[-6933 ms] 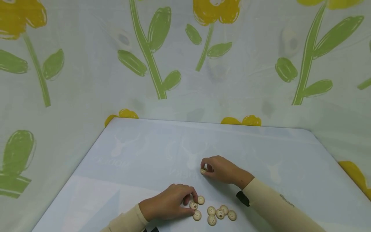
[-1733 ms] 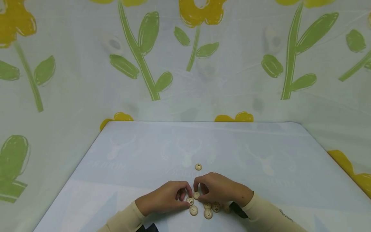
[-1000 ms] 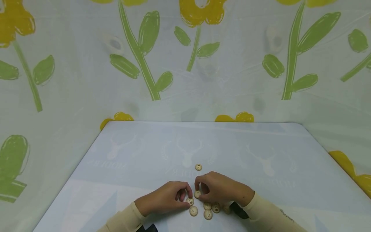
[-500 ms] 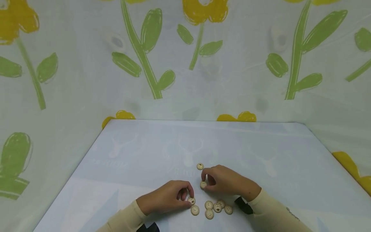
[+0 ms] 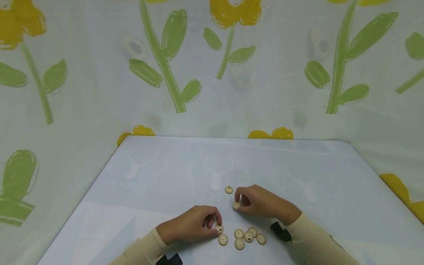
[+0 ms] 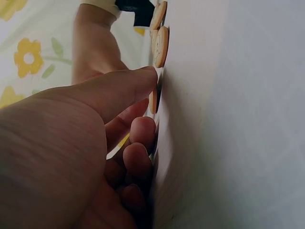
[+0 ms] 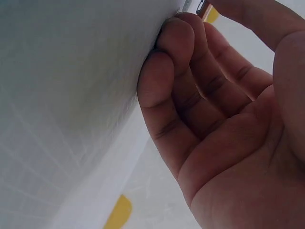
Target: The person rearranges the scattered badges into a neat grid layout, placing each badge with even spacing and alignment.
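My left hand rests low over the table and pinches a small round wooden disc with a face drawn on it, between thumb and index finger. In the left wrist view that same disc stands out edge-on under the thumb. My right hand is farther forward and to the right, pinching another face disc at the table surface. Just beyond it lies a single disc. A further disc sits right below my left fingertips. The right wrist view shows only a sliver of the held disc.
Several more face discs lie in a loose cluster to the right of my left hand, near the front. The pale table backs onto a curtain printed with yellow flowers and green leaves.
The right hand set one disc down at the far spot, came back beside the left hand, and has since slid a second disc forward and right. The left hand stays nearly still.
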`<state>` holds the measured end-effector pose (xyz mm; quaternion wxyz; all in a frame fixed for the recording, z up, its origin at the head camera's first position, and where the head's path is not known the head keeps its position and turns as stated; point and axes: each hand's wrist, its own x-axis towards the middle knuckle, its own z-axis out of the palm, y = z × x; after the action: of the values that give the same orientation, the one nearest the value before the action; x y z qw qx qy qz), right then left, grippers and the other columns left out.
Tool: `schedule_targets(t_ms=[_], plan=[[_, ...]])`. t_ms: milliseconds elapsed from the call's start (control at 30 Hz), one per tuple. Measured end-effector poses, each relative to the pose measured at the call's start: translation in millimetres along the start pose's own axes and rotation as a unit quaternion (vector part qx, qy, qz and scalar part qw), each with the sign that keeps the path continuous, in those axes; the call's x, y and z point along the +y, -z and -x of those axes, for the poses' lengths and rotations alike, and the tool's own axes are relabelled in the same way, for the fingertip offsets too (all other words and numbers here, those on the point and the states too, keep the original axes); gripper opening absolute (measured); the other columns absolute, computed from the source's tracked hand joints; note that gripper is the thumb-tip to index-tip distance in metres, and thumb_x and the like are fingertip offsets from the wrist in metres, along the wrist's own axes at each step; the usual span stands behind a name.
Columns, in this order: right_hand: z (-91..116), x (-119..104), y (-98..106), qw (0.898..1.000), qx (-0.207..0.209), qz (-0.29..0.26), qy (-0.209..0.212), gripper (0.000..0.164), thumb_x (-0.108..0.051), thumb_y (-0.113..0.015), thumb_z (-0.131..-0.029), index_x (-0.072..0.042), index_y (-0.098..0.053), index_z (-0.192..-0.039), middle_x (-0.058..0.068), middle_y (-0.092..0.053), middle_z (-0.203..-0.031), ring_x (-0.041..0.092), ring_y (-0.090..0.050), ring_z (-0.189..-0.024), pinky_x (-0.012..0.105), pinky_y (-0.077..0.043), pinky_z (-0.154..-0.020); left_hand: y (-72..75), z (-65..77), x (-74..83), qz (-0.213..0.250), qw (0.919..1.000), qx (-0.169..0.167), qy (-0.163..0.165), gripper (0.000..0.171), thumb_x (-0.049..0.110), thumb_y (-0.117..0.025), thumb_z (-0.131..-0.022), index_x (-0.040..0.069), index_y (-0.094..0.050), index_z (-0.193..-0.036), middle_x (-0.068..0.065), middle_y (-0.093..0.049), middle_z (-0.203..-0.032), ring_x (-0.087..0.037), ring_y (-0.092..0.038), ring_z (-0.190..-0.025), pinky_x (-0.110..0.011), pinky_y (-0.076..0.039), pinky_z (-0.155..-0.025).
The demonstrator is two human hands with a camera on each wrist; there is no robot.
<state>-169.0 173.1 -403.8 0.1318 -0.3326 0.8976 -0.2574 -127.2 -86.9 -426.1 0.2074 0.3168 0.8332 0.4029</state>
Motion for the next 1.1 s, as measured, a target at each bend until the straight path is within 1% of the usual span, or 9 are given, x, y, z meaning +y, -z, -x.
schedule_targets(t_ms=[267, 367, 667, 900, 1100], plan=[[-1.1, 1.0, 1.1, 0.999, 0.011, -0.017, -0.051, 0.018, -0.018, -0.075, -0.089, -0.015, -0.061, -0.100, -0.010, -0.058, -0.067, 0.002, -0.051, -0.060, 0.021, -0.045, -0.057, 1.6, 0.2, 0.0, 0.009, 0.9999, -0.004, -0.002, 0.016, 0.020, -0.078, -0.087, 0.021, -0.065, -0.097, 0.013, -0.052, -0.074, 0.004, -0.045, -0.062, -0.014, -0.039, -0.058], [-2.3, 0.4, 1.1, 0.998, 0.017, -0.023, -0.059, 0.018, -0.018, -0.074, -0.090, -0.014, -0.060, -0.101, -0.009, -0.059, -0.067, 0.004, -0.052, -0.060, 0.022, -0.045, -0.056, 2.2, 0.7, 0.2, 0.009, 1.0000, -0.002, -0.003, 0.016, 0.020, -0.078, -0.087, 0.021, -0.065, -0.096, 0.012, -0.052, -0.073, 0.004, -0.045, -0.063, -0.014, -0.039, -0.058], [-9.3, -1.2, -1.5, 0.996, 0.036, -0.022, -0.083, 0.016, -0.013, -0.071, -0.092, -0.012, -0.059, -0.102, -0.008, -0.058, -0.064, 0.006, -0.052, -0.056, 0.022, -0.043, -0.052, 2.9, 2.0, -1.5, 0.011, 0.9999, -0.003, 0.003, 0.016, 0.022, -0.078, -0.087, 0.022, -0.065, -0.097, 0.013, -0.052, -0.074, 0.003, -0.046, -0.063, -0.015, -0.039, -0.058], [-10.9, -5.2, -1.7, 0.989, 0.044, -0.041, -0.137, 0.016, -0.011, -0.071, -0.092, -0.011, -0.059, -0.103, -0.003, -0.058, -0.061, 0.011, -0.054, -0.052, 0.025, -0.042, -0.050, 2.6, 1.4, -1.9, 0.003, 1.0000, 0.000, -0.005, 0.016, 0.023, -0.077, -0.088, 0.022, -0.065, -0.097, 0.013, -0.052, -0.074, 0.004, -0.046, -0.064, -0.015, -0.040, -0.059], [-13.7, -8.0, -3.8, 0.981, 0.049, -0.044, -0.181, 0.016, -0.011, -0.072, -0.091, -0.012, -0.060, -0.102, 0.000, -0.059, -0.061, 0.013, -0.055, -0.050, 0.027, -0.042, -0.050, 2.4, 1.6, -1.1, -0.001, 1.0000, 0.000, -0.004, 0.015, 0.023, -0.077, -0.088, 0.022, -0.065, -0.097, 0.013, -0.052, -0.074, 0.004, -0.046, -0.064, -0.015, -0.040, -0.059]])
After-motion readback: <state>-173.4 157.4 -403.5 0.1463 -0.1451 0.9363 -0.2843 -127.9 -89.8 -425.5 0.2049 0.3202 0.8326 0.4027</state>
